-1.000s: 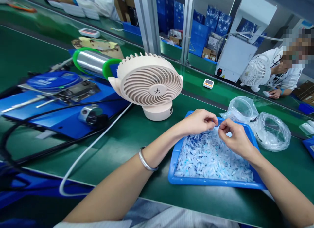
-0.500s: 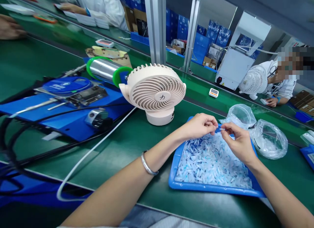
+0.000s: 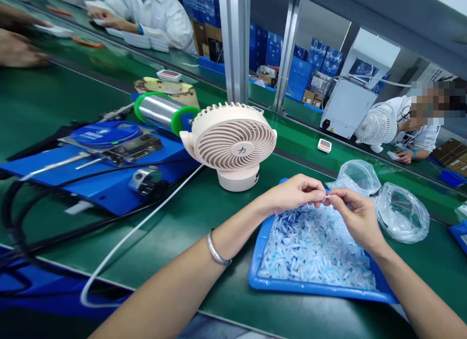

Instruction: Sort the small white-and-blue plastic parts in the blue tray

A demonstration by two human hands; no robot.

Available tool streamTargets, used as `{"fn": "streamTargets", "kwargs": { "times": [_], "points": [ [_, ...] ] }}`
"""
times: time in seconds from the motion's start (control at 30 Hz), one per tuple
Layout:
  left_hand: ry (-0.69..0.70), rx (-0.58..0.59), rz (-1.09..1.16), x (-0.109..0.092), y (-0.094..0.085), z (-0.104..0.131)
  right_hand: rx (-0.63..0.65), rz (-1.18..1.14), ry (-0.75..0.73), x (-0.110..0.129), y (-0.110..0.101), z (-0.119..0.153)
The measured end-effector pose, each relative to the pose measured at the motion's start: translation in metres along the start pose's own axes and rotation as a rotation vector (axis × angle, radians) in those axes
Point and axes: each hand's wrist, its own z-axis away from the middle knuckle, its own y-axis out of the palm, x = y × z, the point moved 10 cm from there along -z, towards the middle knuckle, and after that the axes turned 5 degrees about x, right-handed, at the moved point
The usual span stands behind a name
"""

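Note:
A blue tray (image 3: pixel 310 288) full of small white and light-blue plastic pieces (image 3: pixel 317 251) lies on the green table before me. Over its far edge my left hand (image 3: pixel 304 192) and my right hand (image 3: pixel 353 212) meet, fingertips pinched together. Between them shows a tiny white piece (image 3: pixel 328 196); the fingers of both hands close on it, and its ends are hidden. A silver bangle (image 3: pixel 217 249) circles my left wrist. Two clear plastic bags (image 3: pixel 358 176) (image 3: pixel 403 215) stand open just beyond and right of the tray.
A pink fan (image 3: pixel 237 144) stands left of the tray. Farther left is a blue machine (image 3: pixel 98 183) with a metal roller (image 3: pixel 158 110) and cables. Metal posts (image 3: pixel 236 52) rise behind. Co-workers' hands and sleeves show at the upper left and right.
My hands have come together, so the gap between their fingertips has closed around the small piece. The view has shifted slightly.

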Motion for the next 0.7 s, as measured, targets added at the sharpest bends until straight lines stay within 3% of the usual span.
{"fn": "streamTargets", "kwargs": {
  "times": [0.17,0.43,0.7],
  "points": [
    [-0.040,0.002,0.087,0.005,0.001,0.001,-0.024,0.122,-0.111,0.012,0.002,0.002],
    [-0.070,-0.021,0.094,0.007,0.000,0.002,-0.138,0.557,-0.484,0.049,0.014,0.015],
    [-0.055,-0.036,0.087,0.002,-0.001,0.003,-0.196,0.610,-0.577,0.054,0.016,0.018]
  ]
}}
